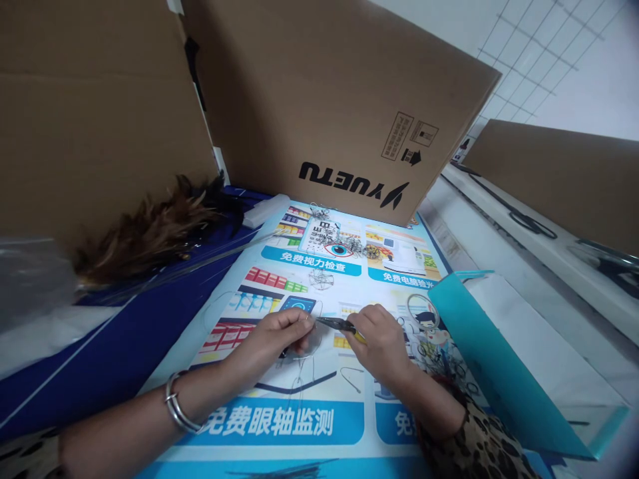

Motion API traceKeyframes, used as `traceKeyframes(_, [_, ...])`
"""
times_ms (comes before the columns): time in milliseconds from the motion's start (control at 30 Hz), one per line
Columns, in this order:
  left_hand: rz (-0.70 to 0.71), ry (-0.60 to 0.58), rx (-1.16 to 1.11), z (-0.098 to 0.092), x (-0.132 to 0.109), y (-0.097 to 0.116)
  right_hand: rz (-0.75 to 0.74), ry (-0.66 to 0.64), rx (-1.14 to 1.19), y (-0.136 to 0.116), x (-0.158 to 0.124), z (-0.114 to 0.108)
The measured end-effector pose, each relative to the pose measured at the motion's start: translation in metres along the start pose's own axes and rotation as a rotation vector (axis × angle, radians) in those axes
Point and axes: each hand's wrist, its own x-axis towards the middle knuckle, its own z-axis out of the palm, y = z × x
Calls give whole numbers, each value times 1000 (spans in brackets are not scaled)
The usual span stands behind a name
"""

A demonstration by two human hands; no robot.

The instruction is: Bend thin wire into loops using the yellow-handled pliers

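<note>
My left hand (277, 336) is closed in a pinch on a thin wire (299, 372) whose loops trail down over the printed poster (299, 419). My right hand (382, 342) is wrapped round small pliers (337, 324) with yellow handles. The pliers' dark jaws point left and meet the wire at my left fingertips. A silver bangle sits on my left wrist. Small bent wire pieces (319, 278) lie on the poster further back.
Large cardboard sheets (349, 100) stand upright behind the poster. A brown feather duster (150, 229) lies at the left on blue cloth. A teal and white paper bag (504, 359) lies flat at the right. A heap of wire bits (319, 213) sits near the cardboard.
</note>
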Motion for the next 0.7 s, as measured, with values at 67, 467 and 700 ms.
traceKeyframes(67, [3, 8, 28, 0, 0, 0, -5, -7, 0, -1, 0, -1])
traceKeyframes(467, [-39, -2, 137, -1, 1, 0, 46, 63, 136, 2, -2, 4])
traceKeyframes(700, [-48, 1, 130, -1, 0, 0, 50, 41, 123, 2, -2, 3])
